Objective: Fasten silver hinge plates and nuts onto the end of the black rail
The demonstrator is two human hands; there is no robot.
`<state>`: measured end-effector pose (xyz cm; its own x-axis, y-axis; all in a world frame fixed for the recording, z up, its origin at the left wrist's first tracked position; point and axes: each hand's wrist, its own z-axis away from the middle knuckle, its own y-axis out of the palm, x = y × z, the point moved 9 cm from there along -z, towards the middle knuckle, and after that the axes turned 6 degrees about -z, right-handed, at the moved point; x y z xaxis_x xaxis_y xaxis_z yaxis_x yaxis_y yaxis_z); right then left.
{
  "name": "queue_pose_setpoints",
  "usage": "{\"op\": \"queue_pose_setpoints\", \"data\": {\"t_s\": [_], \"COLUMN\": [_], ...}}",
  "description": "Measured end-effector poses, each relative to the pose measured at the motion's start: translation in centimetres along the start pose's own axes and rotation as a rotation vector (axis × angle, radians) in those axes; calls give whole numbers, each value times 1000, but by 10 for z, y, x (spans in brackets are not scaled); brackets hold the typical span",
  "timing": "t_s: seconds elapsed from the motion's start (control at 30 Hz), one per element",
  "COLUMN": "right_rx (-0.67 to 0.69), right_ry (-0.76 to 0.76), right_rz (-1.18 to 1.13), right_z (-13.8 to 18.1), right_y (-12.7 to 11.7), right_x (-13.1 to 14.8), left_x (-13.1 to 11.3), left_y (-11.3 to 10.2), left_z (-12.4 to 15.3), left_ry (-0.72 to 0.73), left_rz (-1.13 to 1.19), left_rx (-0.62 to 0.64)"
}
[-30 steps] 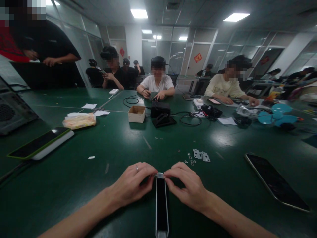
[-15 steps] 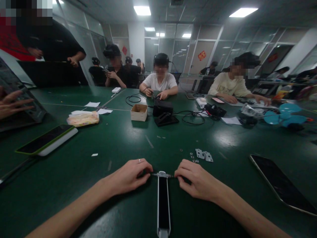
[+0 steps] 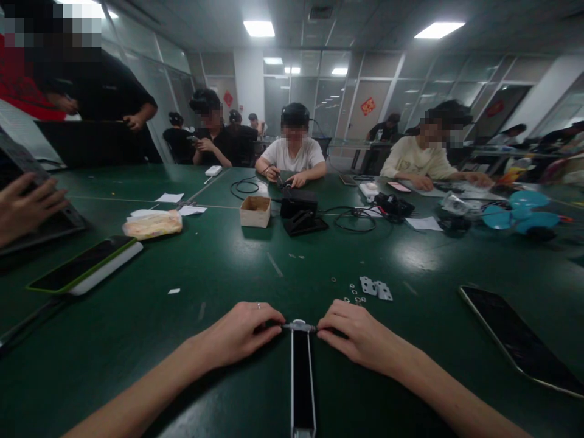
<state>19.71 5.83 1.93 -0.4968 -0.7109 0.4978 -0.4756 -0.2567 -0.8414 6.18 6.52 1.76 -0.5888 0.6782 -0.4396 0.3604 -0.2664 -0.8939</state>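
A long black bar with silver edges (image 3: 303,383) lies on the green table (image 3: 228,267), running from the bottom edge toward its far end between my hands. My left hand (image 3: 241,336), with a ring on one finger, is pinched at the left of that far end. My right hand (image 3: 358,334) is pinched at the right of it. Between the two pinches a thin silver pin (image 3: 298,327) runs across the bar's tip. Just beyond my right hand lie a small silver hinge (image 3: 376,288) and several small washers (image 3: 353,293).
A dark phone (image 3: 515,337) lies at the right, and a green-edged phone on a white block (image 3: 84,266) at the left. A cardboard box (image 3: 255,211), black device (image 3: 298,210), cables and a bag (image 3: 152,223) sit farther off. Several people sit across the table; another person's hand (image 3: 25,207) rests at the left edge.
My hands moved apart from the bar's tip, exposing the thin silver pin between them. Another person's hand came into view at the left and closed toward the dark item there.
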Motion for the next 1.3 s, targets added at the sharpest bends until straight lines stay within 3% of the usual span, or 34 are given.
{"op": "queue_pose_setpoints", "data": {"t_s": [0.4,1.07,1.3], "right_rx": [-32,-36,-38], "right_ry": [-58,-70,-64], "right_rz": [4,4,4], "right_z": [1,3,3], "right_y": [0,2,2], "right_x": [2,1,0], "left_x": [0,3,15], "left_y": [-1,1,-3], "left_z": [1,-4,-1], "left_ry": [14,-182,-272], "left_rz": [4,140,145], "left_rx": [-83,-15,-15]}}
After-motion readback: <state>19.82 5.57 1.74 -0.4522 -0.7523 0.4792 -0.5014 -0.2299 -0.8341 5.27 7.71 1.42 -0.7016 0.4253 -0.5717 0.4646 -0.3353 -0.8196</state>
